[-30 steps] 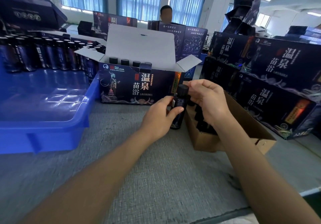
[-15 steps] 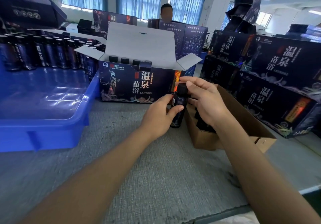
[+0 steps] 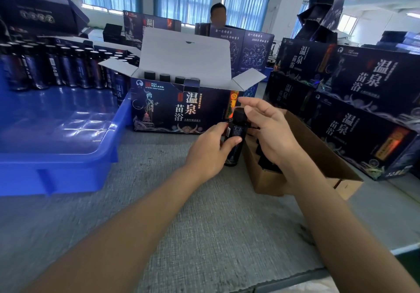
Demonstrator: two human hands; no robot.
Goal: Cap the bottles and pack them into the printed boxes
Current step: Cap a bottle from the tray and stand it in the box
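A left hand grips a dark labelled bottle, held upright just in front of the right corner of an open printed box. The right hand hovers beside the bottle's black cap, fingers straight and released. Capped bottles stand inside the box, which reads "PICC" and "温泉 苗浴". The right hand partly hides a brown cardboard carton. Stacked printed boxes with the same characters rise at right. At left, a blue plastic bin holds rows of bottles.

Dark bottle w/ black cap, approx upright, just in front of open printed box.
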